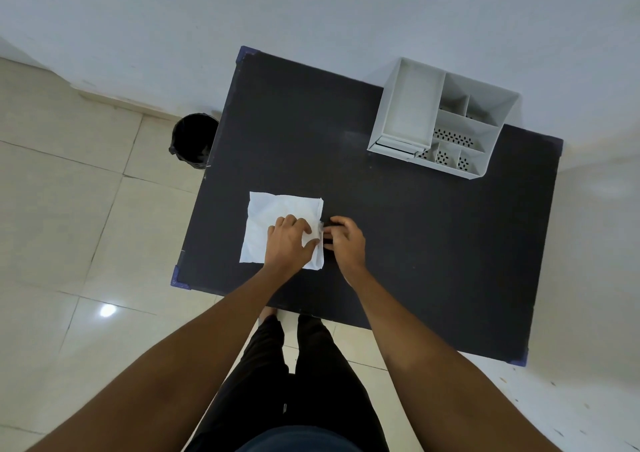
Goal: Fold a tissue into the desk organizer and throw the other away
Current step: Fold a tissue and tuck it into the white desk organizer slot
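A white tissue (270, 216) lies flat near the front left of the black table (415, 244). My left hand (289, 242) presses down on its right part, fingers spread. My right hand (344, 240) sits just off the tissue's right edge and pinches that edge between fingertips. The white desk organizer (440, 116), with a tray and several small compartments, stands at the table's far right. A black bin (194, 140) stands on the floor by the table's far left side. Only one tissue shows.
A white wall runs behind the table. Pale floor tiles (69, 244) spread to the left and right. My legs in dark trousers (298, 375) stand at the table's front edge.
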